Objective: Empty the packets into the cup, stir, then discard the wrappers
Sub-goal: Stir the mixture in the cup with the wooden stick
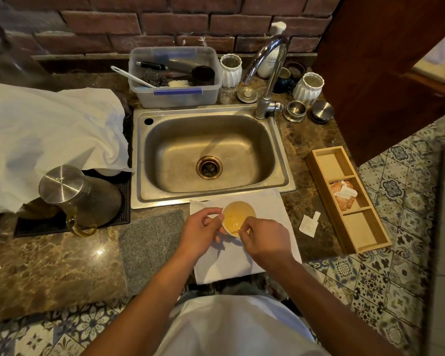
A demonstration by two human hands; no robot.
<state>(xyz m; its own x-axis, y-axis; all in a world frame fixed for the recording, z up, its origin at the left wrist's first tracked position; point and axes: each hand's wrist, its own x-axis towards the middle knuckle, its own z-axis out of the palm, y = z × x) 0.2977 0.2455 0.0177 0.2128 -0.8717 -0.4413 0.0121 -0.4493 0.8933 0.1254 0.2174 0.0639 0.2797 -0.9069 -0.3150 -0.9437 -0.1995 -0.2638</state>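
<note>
Cup [238,217] gripped by left hand [200,230]; right hand [263,238] fingers pinch something hidden at its rim.

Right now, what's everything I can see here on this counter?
cup: one, white, amber liquid, on white napkin
sink: one, steel, centre
tap: one, chrome, behind sink
plastic tub: one, clear, holding utensils
wooden tray: one, three compartments, right
orange packets: some, tray's middle compartment
torn wrapper: one, white, beside tray
kettle: one, steel, on black mat
grey cloth: one, left of napkin
left hand: holds cup's side
right hand: fingers at cup's rim
</note>
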